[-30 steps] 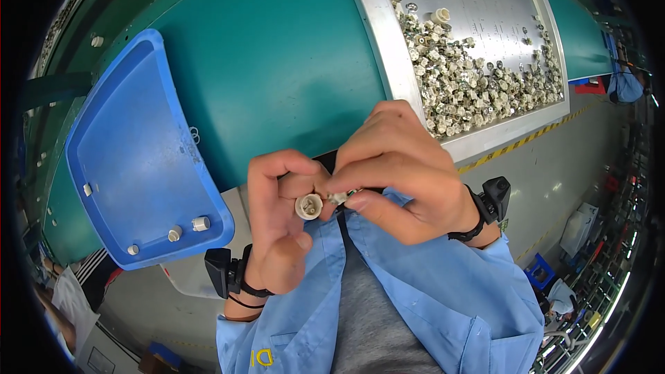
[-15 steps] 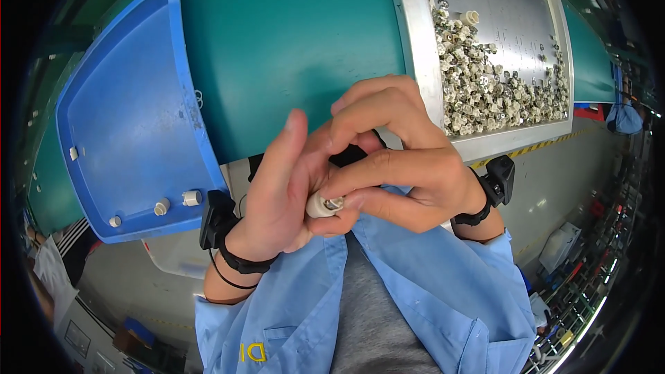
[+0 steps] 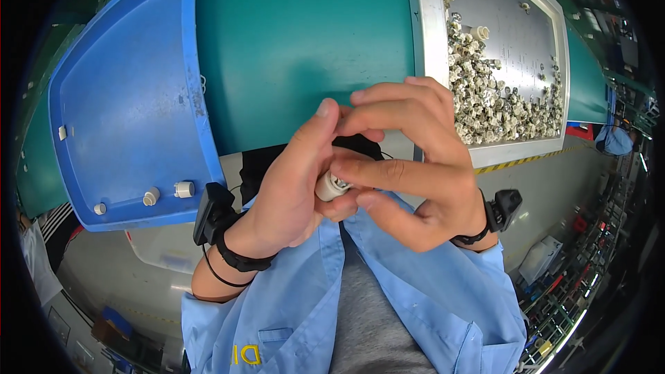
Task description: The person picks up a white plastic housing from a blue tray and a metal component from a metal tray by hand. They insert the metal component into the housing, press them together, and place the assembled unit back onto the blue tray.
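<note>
- white socket (image 3: 327, 190) gripped by left hand (image 3: 287, 190); long axis kinda tilted, mouth turned toward right hand (image 3: 438, 183);
- right hand loosely spread, nothing visibly pinched; index fingertip held right at that mouth

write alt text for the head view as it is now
The left hand holds a white cup; the right hand puts an index finger to its open end. A blue tray with a few white pieces lies left, a metal tray heaped with small parts right, green surface between.
</note>
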A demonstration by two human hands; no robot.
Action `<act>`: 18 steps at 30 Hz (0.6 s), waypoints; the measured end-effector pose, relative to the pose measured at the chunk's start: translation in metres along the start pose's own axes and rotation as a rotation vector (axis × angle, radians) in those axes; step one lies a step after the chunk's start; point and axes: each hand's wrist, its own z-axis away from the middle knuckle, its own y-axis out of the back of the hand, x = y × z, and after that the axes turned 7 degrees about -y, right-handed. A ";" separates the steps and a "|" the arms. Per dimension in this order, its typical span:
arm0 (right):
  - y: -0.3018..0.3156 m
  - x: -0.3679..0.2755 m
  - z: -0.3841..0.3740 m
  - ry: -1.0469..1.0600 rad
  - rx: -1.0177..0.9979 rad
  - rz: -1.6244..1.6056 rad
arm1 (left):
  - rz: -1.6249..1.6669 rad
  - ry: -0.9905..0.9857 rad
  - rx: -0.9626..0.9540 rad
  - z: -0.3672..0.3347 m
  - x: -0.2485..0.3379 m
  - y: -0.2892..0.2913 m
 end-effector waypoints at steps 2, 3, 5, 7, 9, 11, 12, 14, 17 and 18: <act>-0.003 -0.007 0.001 -0.012 0.027 0.062 | -0.008 -0.100 0.090 -0.001 -0.004 -0.003; -0.006 -0.011 0.002 -0.030 0.058 0.142 | -0.012 -0.150 0.136 -0.001 -0.005 -0.004; -0.010 -0.017 0.004 -0.077 0.129 0.302 | 0.004 -0.166 0.121 -0.001 -0.007 -0.003; -0.018 -0.015 0.005 -0.064 0.169 0.346 | 0.039 -0.205 0.098 -0.001 -0.009 -0.003; -0.025 -0.011 0.008 -0.030 0.243 0.431 | 0.029 -0.205 0.108 -0.001 -0.008 -0.008; -0.027 -0.006 0.007 -0.010 0.263 0.426 | 0.014 -0.216 0.133 0.000 -0.008 -0.014; -0.028 -0.003 0.007 0.019 0.279 0.419 | 0.012 -0.207 0.130 0.001 -0.008 -0.014; -0.028 -0.001 0.008 0.043 0.298 0.412 | 0.055 -0.246 0.112 0.005 -0.009 -0.010; -0.023 0.002 0.010 0.083 0.384 0.434 | -0.049 -0.251 0.067 0.014 -0.017 -0.010; -0.022 0.002 0.010 0.077 0.395 0.442 | -0.166 -0.243 0.037 0.020 -0.021 -0.011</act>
